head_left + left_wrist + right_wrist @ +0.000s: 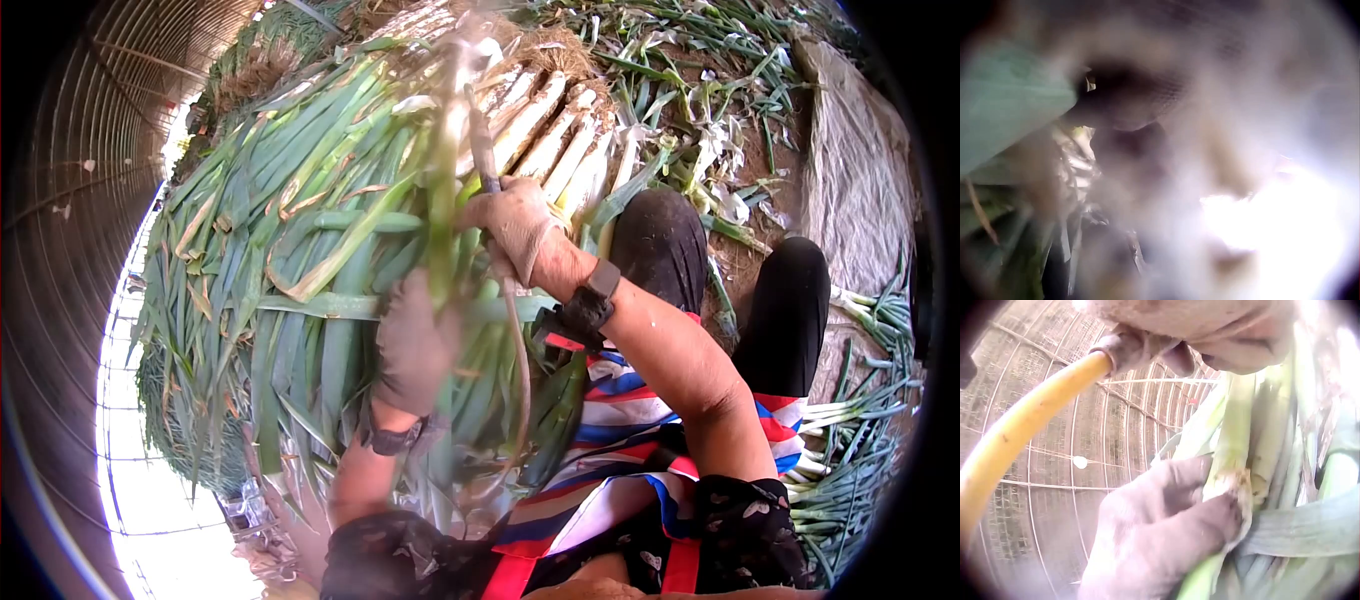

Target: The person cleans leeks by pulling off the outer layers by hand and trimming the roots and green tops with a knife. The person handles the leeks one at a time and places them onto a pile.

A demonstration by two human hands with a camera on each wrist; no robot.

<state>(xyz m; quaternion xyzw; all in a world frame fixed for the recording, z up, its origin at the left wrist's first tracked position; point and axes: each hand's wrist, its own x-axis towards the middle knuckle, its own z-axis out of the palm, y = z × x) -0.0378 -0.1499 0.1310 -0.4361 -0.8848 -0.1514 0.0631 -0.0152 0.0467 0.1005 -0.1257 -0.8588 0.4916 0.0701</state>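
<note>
In the head view my gloved left hand (pixel 415 335), blurred, holds a leek (pixel 443 190) upright by its green part. The right wrist view shows this left hand (pixel 1154 534) with thumb and fingers pinching the leek's stalk (pixel 1235 428). My gloved right hand (pixel 515 228) grips a thin dark nozzle wand (pixel 482 145) beside the leek. A hose (pixel 522 370) hangs from below that hand; in the right wrist view the hose (pixel 1035 419) looks yellow. Under both hands lies a large heap of leeks (pixel 330 170), white ends to the upper right. A blurred glove fills most of the left wrist view.
Leaf scraps and pale peelings (pixel 720 150) litter the ground at upper right. A grey plastic sheet (pixel 860 170) lies on the right, with more green-and-white stalks (pixel 860 470) at lower right. A ribbed, meshed wall (pixel 60 200) curves along the left. The person's knees (pixel 660 250) are close by.
</note>
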